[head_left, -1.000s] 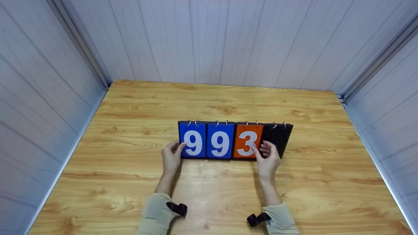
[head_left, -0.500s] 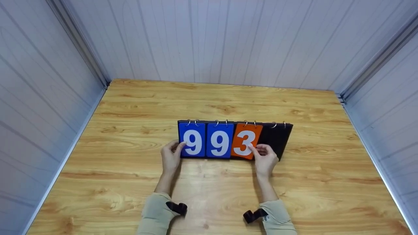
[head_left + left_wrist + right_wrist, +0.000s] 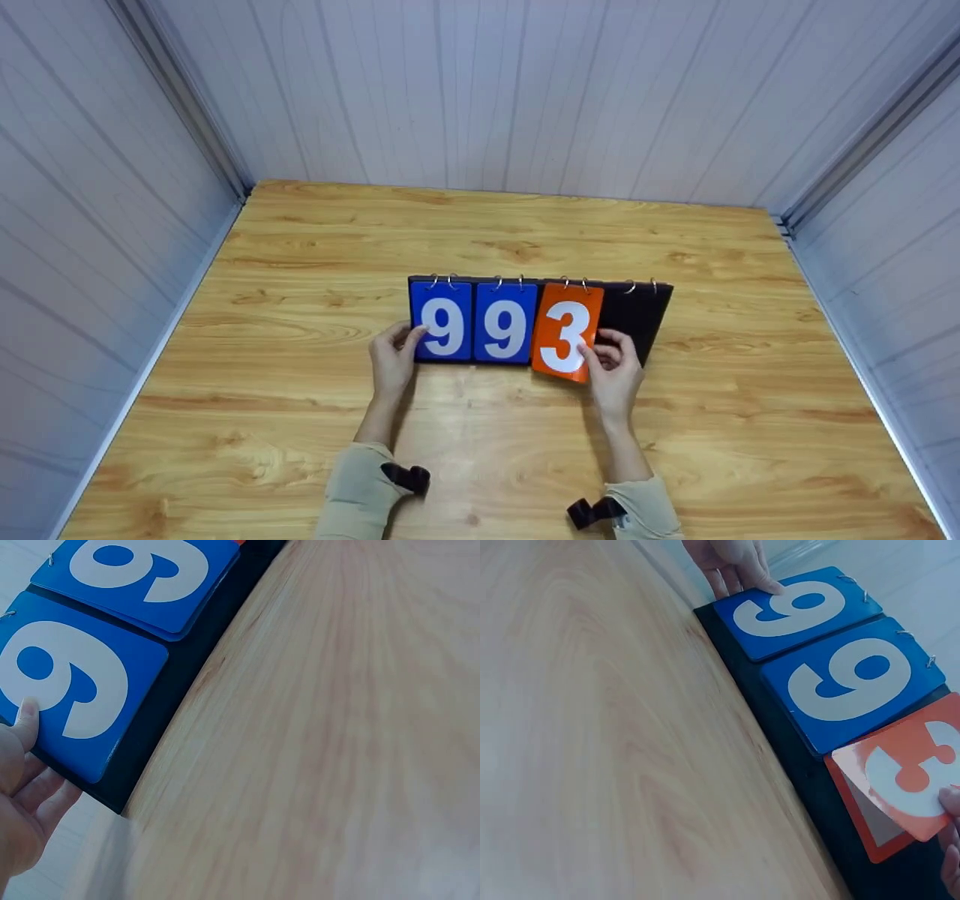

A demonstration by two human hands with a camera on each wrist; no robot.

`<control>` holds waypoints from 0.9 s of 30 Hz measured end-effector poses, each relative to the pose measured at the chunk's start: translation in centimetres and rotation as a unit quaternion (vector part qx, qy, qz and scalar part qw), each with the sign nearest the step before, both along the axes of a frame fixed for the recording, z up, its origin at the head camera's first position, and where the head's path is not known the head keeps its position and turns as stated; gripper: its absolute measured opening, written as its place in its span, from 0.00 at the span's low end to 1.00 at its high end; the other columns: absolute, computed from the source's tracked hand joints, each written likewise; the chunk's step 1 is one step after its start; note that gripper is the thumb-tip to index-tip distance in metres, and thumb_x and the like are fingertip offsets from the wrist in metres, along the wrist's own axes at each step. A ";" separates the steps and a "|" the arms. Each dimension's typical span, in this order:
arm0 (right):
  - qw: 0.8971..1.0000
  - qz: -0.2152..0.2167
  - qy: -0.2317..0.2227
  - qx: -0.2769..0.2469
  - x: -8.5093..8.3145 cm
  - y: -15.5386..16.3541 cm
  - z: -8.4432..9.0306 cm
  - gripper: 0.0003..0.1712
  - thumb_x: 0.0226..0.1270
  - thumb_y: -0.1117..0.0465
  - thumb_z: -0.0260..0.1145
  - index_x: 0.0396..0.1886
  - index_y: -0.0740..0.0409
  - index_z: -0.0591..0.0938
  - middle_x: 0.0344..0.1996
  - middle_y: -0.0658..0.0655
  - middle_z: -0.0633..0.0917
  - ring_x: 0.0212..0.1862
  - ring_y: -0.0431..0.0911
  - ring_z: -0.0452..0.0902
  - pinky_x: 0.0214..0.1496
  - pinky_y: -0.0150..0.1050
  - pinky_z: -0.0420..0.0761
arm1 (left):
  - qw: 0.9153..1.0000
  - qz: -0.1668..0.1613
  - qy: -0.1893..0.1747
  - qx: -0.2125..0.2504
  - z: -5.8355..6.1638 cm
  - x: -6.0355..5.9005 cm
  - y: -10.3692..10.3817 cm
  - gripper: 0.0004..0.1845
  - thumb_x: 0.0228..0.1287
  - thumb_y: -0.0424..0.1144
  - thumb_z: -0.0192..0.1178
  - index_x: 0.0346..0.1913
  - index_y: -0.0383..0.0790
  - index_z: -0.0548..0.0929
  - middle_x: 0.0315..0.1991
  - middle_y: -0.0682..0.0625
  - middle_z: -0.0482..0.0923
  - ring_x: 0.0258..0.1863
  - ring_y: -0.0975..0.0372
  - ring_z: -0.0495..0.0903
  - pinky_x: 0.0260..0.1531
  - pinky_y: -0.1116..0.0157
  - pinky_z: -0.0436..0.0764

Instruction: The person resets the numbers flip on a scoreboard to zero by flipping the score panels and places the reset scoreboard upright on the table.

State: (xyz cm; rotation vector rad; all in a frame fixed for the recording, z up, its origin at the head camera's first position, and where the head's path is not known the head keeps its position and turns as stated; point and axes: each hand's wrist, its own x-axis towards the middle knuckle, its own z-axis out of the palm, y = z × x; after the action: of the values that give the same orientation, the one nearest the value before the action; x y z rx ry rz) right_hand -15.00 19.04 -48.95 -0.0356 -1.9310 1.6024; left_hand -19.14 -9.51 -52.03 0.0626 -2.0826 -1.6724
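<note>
While both forearms reach forward from the near edge of the table, the lines below tell each part.

Left hand: the left hand (image 3: 391,364) rests at the left end of the scoreboard (image 3: 637,319), thumb lying on the lower left part of the first blue 9 card (image 3: 444,324), other fingers curled behind the board's end; it grips that end.
Right hand: the right hand (image 3: 616,369) pinches the right lower edge of the orange 3 card (image 3: 567,334) between thumb and curled fingers; the card is lifted off the board and hangs past its lower edge.
Scoreboard place: it lies on the wooden table (image 3: 300,420), about the middle, with rings along its far edge.
Other card: the second blue 9 card (image 3: 505,324) lies flat between the first 9 and the 3.
Sleeves: beige cuffs, each with a black strap (image 3: 409,478).
Hidden or cut off: in the right wrist view only the fingertips show at the frame's edge; under the orange card a further card shows, but its number cannot be read; in the left wrist view the palm is cut by the frame.
Board's right part: bare black, partly covered by the right hand.
</note>
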 end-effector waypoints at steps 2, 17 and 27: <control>0.999 0.028 0.024 0.005 0.5 0.1 0.5 0.19 0.46 0.78 0.66 0.41 0.77 0.73 0.22 0.70 0.80 0.24 0.50 0.76 0.23 0.27 0.73 | 1.000 0.000 -0.001 0.002 0.1 0.0 0.0 0.08 0.51 0.31 0.63 0.29 0.26 0.82 0.26 0.39 0.81 0.26 0.58 0.79 0.27 0.74 0.76; 0.969 0.181 0.160 -0.047 1.1 1.8 1.2 0.13 0.48 0.90 0.50 0.36 0.87 0.72 0.34 0.76 0.77 0.38 0.46 0.78 0.37 0.30 0.77 | 1.000 -0.002 0.007 0.007 0.0 -0.1 -0.1 0.08 0.51 0.31 0.63 0.30 0.25 0.81 0.27 0.38 0.81 0.27 0.56 0.80 0.28 0.73 0.77; 0.967 0.132 0.216 -0.025 -0.4 2.4 3.3 0.12 0.41 0.91 0.56 0.29 0.85 0.76 0.33 0.75 0.76 0.40 0.55 0.73 0.43 0.34 0.75 | 1.000 -0.004 0.005 -0.012 0.1 0.0 -0.1 0.09 0.52 0.34 0.63 0.30 0.28 0.82 0.26 0.40 0.81 0.27 0.56 0.80 0.28 0.72 0.77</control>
State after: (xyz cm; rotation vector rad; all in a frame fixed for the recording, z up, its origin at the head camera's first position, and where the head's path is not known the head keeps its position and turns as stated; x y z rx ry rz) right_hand -15.44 21.45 -45.67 0.5292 -1.6016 1.6582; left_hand -19.17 -9.56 -51.93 0.0396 -2.0982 -1.6478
